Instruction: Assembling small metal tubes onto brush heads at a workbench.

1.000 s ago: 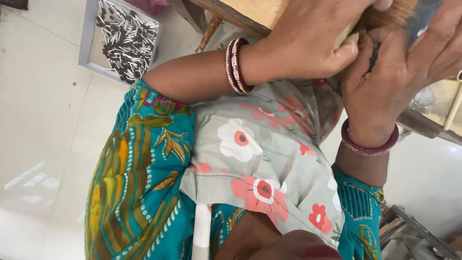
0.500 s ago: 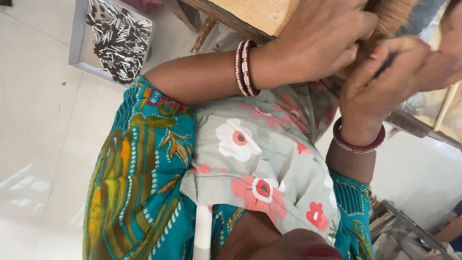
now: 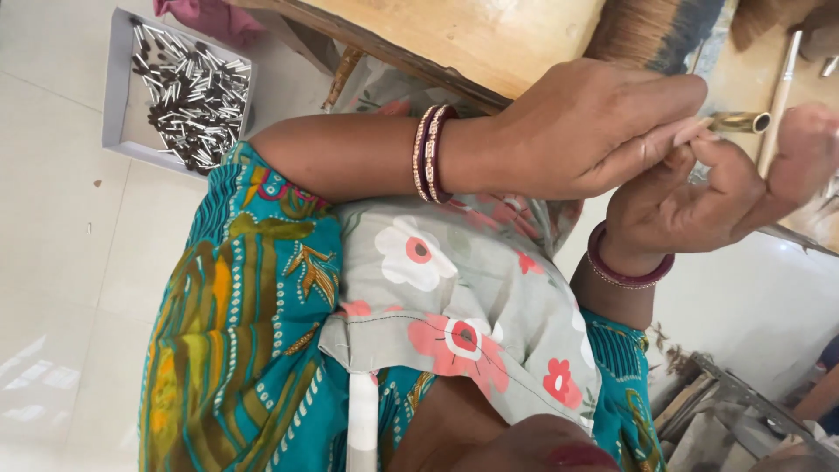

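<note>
Short brass-coloured metal tube (image 3: 738,121) lies crosswise at counter (image 3: 489,39) edge, open end pointing away from left hand (image 3: 594,131). Left fingers pinch near end; right hand (image 3: 699,197) cupped beneath, fingertips touching tube.

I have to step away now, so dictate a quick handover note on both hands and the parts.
Left hand: fingers pinch one end of the small brass-coloured metal tube.
Right hand: cupped just under the tube, touching the left fingertips; its grip is unclear.
Brown bristle bundle lies on the wooden bench.
White tray of small metal tubes sits on the floor, well stocked.
Done: one tube in hand. Left: cannot tell whether it holds bristles.
</note>
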